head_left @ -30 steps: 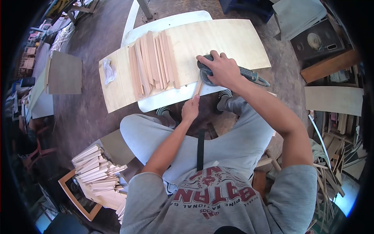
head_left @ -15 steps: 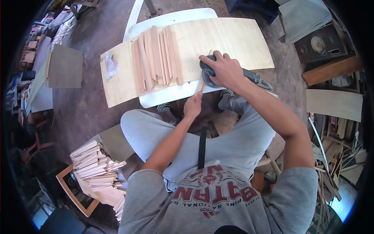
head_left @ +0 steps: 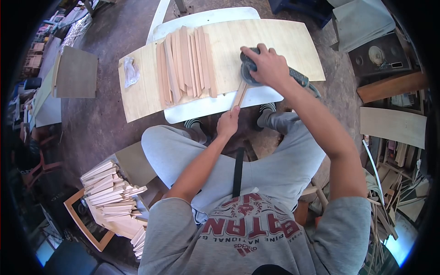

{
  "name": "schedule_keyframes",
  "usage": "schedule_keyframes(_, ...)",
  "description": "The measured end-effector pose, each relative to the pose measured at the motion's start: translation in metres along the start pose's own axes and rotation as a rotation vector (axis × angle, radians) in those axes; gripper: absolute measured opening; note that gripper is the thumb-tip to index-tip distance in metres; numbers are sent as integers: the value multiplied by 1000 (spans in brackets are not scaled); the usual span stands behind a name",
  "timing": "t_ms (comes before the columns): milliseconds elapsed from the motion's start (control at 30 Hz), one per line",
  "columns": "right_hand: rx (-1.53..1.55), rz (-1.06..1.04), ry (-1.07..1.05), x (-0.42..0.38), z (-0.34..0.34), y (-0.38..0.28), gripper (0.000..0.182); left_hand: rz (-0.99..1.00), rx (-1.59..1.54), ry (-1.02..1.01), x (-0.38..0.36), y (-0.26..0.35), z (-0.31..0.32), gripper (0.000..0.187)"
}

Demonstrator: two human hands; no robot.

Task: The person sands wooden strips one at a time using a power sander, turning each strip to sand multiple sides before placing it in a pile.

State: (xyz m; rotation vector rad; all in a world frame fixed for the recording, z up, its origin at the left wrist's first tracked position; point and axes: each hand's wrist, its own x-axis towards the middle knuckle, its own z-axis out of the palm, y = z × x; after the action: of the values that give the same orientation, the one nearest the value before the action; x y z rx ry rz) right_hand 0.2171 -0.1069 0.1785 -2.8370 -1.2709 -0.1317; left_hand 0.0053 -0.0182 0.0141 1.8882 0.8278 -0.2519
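Head view, and what a neat set-up at the low table! The right hand (head_left: 270,68) is draped over a sander (head_left: 246,75), palm on top and fingers curled round its body, a full grip that probably lets the weight of the arm steady the tool from above. Down at the near side, the left hand (head_left: 228,123) is closed snugly round one end of a thin wooden stick (head_left: 240,94), thumb laid along it. That stick slants up across the table's white edge (head_left: 183,114) to the sander's disc, where its far end slips out of sight; whether the two press together, I can't tell. Holding it by the near end looks sensible: the fingers sit well apart from the disc.

Look underneath: a pale board (head_left: 279,39) lies across the table, giving the tool a broad, flat backing, I'd say. To the left of the sander, a row of sticks (head_left: 185,64) lies side by side on that board, lined up roughly the same way, handy for the left hand and out of the tool's way. Further left, a crumpled plastic bag (head_left: 130,72) sits near the board's end. And the legs (head_left: 176,153) are spread wide, leaving the left forearm room between the knees. Beside them, on the floor side, a heap of strips (head_left: 110,195) fans out within easy reach.
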Motion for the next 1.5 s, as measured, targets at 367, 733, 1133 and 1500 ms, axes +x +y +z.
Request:
schedule_keyframes(367, 113, 2, -98, -19, -4, -39, 83, -33, 11, -25, 2, -2, -1, 75)
schedule_keyframes(733, 91, 121, -36, 38, 0, 22, 77, -38, 21, -79, -5, -5, -1, 77)
schedule_keyframes(1133, 94, 64, -8, 34, 5, 20, 77, -29, -70, -116, 4, -20, 5, 77)
schedule_keyframes(1500, 79, -128, 51, 35, 7, 27, 81, -34, -65, -100, 7, -19, 4, 77)
